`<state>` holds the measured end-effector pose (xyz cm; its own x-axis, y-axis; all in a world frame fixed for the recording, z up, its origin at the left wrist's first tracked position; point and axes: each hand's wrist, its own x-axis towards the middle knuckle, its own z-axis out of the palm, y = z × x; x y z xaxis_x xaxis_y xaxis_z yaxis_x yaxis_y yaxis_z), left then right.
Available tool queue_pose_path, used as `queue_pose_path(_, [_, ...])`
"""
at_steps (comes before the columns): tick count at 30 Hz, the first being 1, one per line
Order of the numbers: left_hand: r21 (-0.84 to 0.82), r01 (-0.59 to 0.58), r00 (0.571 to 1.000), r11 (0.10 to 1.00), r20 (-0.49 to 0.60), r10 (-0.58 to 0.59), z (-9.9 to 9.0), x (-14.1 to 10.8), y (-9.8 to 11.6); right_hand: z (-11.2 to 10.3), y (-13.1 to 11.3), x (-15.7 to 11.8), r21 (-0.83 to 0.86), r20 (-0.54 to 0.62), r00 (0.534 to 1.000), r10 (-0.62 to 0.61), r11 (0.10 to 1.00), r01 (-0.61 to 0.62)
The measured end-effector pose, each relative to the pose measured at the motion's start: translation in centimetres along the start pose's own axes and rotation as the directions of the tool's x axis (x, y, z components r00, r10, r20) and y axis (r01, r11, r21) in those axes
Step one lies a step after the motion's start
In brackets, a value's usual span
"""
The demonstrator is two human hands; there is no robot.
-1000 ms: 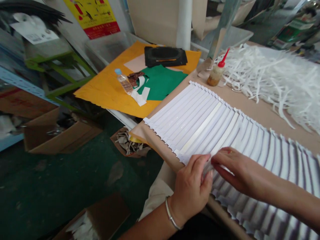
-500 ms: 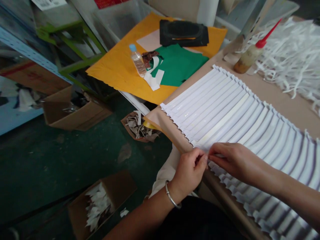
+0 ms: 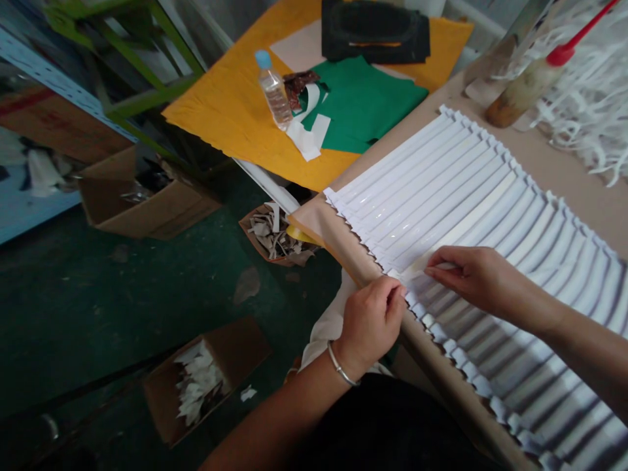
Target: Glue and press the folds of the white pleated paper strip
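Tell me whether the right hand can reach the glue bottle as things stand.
Probably yes: the right hand is on the pleated white sheet, and nothing stands between it and the glue bottle.

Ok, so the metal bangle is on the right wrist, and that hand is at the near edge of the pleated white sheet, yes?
No, the bangle is on the left wrist, not the right, as the head view shows. That left hand is at the near edge of the pleated white sheet, as you said.
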<state>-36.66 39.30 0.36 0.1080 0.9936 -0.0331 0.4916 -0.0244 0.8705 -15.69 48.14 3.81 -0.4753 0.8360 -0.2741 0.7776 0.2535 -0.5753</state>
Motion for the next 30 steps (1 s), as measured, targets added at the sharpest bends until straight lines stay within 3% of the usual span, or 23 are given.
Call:
queue_pose_path(4, [0.148, -0.083, 0.996, 0.986, -0.032, 0.089, -0.3, -0.4, -0.8, -0.2, -0.3, 0.8, -0.136, -0.045, 0.999, -0.003, 0.991, -0.003])
queue_pose_path(11, [0.409, -0.275, 0.958, 0.87, 0.044, 0.282, -0.1, -0.3, -0.9, -0.8, 0.0, 1.3, -0.169, -0.021, 1.0, 0.022, 0.985, -0.025])
queue_pose_path(21, [0.627, -0.279, 0.959, 0.727, 0.147, 0.242, 0.4, 0.3, 0.0, -0.7, -0.1, 1.7, -0.215, 0.0, 1.0, 0.028, 0.976, -0.027])
queue_pose_path(26, [0.618, -0.28, 0.958, 0.734, 0.126, 0.259, 0.5, 0.5, -0.2, -3.9, 3.1, 1.9, -0.182, -0.095, 0.995, 0.007, 0.983, -0.025])
queue_pose_path(30, [0.613, -0.29, 0.953, 0.735, 0.11, 0.284, 0.5, 0.6, -0.3, -7.8, 6.9, 2.5, -0.187, -0.225, 0.965, 0.132, 0.966, -0.176])
